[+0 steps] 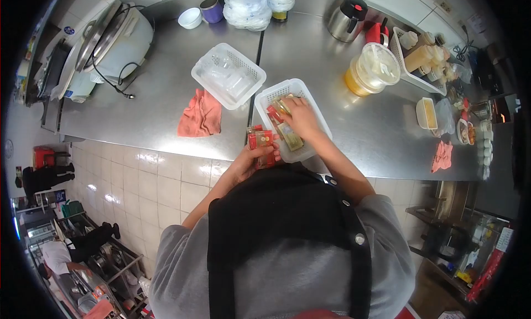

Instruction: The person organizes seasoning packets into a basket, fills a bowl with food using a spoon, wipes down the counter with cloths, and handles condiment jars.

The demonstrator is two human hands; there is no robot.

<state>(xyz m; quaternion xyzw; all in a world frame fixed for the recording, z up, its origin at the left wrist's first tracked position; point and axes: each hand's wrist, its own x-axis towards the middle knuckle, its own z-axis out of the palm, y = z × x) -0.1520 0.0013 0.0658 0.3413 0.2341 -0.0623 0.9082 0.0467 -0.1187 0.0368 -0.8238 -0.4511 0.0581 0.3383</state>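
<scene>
My left hand [258,158] is closed around a small bunch of red and gold packets [260,137], just outside the near left edge of a white plastic basket [322,121]. Inside that basket, my right hand [301,119] has its fingers curled over more small packets [291,137], some red, some yellowish-green. Its fingertips are partly hidden among them. The packets' print is too small to read. To the left stands a second white basket [260,78] holding clear plastic pieces. A crumpled orange cloth [200,115] lies beside it.
On the steel counter [160,87] stand a large cooker [124,42] at left, bagged goods [246,6] at the back, a thermos jug [347,19], a tub with yellow contents [371,70] and a bottle rack [423,59] at right. Other people [61,256] are at far left.
</scene>
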